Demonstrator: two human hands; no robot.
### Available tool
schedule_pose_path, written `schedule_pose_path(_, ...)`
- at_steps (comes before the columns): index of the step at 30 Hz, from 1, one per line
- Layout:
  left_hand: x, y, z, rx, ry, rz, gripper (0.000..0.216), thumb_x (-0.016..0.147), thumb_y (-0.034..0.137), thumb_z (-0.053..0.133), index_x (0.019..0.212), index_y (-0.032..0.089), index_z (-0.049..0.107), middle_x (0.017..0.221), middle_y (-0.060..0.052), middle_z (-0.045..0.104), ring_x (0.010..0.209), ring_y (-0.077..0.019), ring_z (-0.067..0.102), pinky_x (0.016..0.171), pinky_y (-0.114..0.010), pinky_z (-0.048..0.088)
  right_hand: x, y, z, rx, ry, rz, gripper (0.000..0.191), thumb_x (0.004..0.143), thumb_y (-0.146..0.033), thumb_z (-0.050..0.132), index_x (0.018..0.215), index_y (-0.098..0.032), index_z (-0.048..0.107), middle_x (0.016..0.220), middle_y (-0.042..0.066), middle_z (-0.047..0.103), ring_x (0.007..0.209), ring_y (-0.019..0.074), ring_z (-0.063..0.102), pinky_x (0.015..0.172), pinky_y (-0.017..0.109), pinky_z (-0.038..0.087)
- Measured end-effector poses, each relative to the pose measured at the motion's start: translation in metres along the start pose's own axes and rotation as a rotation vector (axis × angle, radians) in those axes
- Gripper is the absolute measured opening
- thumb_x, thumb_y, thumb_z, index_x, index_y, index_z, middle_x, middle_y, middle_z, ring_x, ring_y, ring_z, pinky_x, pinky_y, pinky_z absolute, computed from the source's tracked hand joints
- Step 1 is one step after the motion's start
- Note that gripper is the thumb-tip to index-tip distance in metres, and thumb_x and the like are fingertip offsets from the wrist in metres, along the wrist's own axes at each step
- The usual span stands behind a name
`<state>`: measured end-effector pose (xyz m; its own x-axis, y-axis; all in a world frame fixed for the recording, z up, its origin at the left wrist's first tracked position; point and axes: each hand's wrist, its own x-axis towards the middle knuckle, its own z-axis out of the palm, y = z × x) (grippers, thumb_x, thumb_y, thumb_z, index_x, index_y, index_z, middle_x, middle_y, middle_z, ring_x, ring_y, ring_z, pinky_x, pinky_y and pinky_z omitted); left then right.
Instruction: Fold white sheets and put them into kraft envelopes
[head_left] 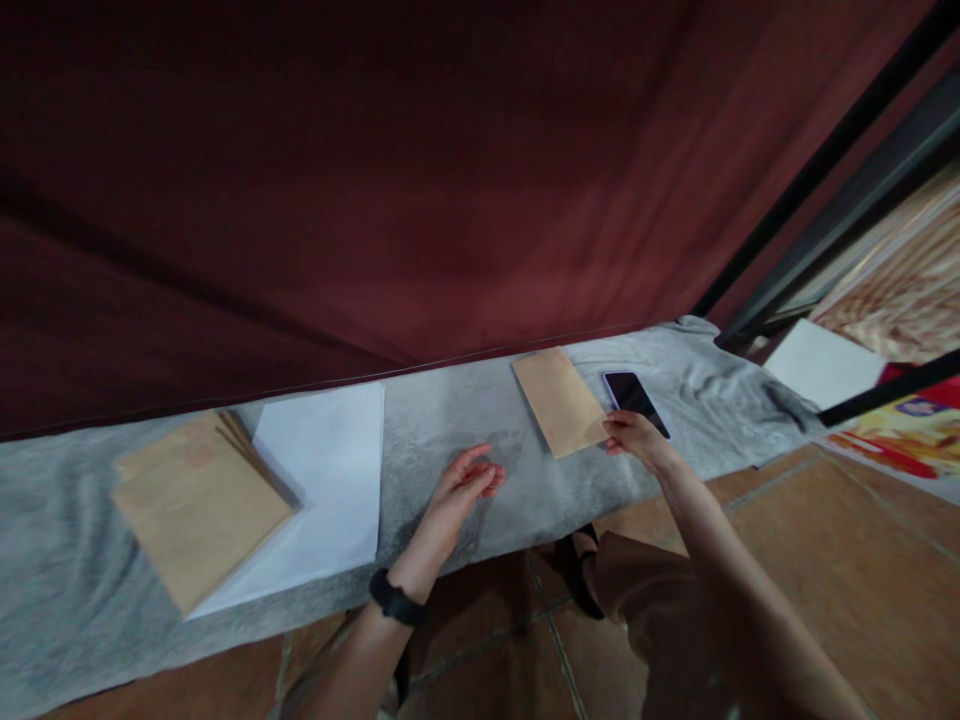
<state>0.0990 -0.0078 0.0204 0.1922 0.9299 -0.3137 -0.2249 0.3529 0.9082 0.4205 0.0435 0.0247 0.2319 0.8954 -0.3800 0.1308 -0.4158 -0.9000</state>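
- Head view: right hand (630,437) pinches one brown envelope (561,402) by its corner
- Left hand (466,485) half-curled, holding nothing
- One separated, I judge; the envelope pile (206,505), perhaps several, left of both hands remains

We see a dark red curtain (450,200) along the far side, a purple-edged smartphone (628,390) on the grey cloth (720,405) at right, and terracotta floor tiles (810,560) at near right.
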Motion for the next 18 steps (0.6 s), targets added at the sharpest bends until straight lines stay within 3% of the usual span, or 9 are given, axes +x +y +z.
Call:
schedule_pose_path(9, 0.002, -0.001, -0.003, 0.039, -0.012, -0.03, 0.05, 0.076, 0.039, 0.079, 0.119, 0.019, 0.066, 0.1, -0.009, 0.075, 0.091, -0.0207, 0.07, 0.078, -0.03, 0.052, 0.001, 0.013, -0.002, -0.066, 0.067, 0.044, 0.018, 0.072, -0.007, 0.061, 0.064, -0.021, 0.052, 0.05, -0.007, 0.048, 0.043, 0.0108, 0.056, 0.048, 0.023, 0.058)
schedule_pose_path(18, 0.001, -0.001, -0.005, 0.067, -0.009, -0.03, 0.05, 0.074, 0.044, 0.08, 0.115, 0.019, 0.068, 0.099, -0.009, 0.075, 0.091, -0.0213, 0.07, 0.078, -0.031, 0.052, 0.0, 0.024, -0.004, -0.263, 0.121, 0.028, 0.014, 0.076, -0.015, 0.061, 0.068, -0.024, 0.054, 0.051, -0.003, 0.055, 0.051, 0.0155, 0.062, 0.053, 0.025, 0.057)
